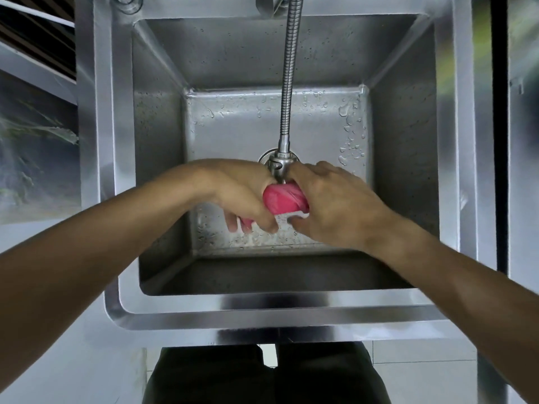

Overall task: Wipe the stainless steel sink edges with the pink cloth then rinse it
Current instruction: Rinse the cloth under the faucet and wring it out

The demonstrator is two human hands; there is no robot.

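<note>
Both forearms reach in over the sink's near edge (277, 304). Left hand (242, 193) has its fingers curled tight round one end of the pink cloth (285, 201), and the right hand (335, 205) wraps the other end, forefinger up against the faucet nozzle (280, 167). Bunched into a roll, the cloth sits just under that nozzle, above the middle of the wet basin. Water spills white below it. Rinsing looks under way. Squeezing hard this close to the nozzle could spray water back over the wiped edges.
</note>
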